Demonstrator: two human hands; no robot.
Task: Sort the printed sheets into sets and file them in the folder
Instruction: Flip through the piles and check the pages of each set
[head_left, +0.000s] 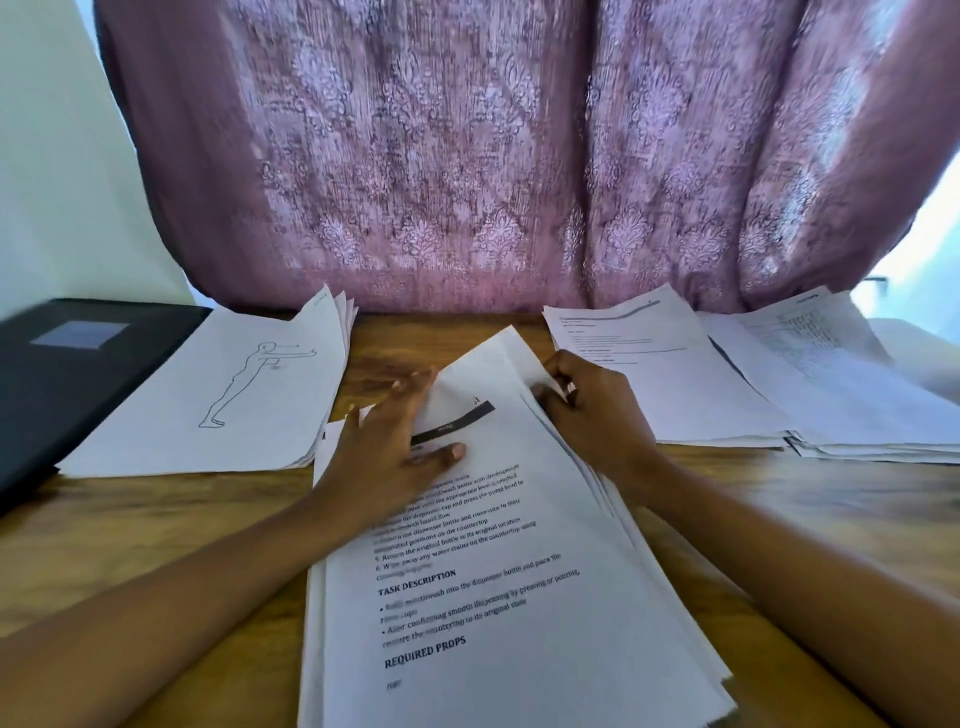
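Observation:
A thick stack of printed sheets (498, 613) lies in front of me, its top page showing headings such as "TASK DESCRIPTION". My left hand (395, 447) rests flat on the upper part of that top page, fingers spread. My right hand (592, 410) pinches the upper right corner of the top sheets, which curl upward. A set with a line drawing of a standing figure (223, 389) lies to the left. A text set (660, 374) and another set with a table (841, 384) lie to the right. The black folder (67, 384) lies shut at far left.
Everything lies on a wooden table (805, 519). A pink patterned curtain (493, 156) hangs close behind the table's far edge. White wall shows at both sides.

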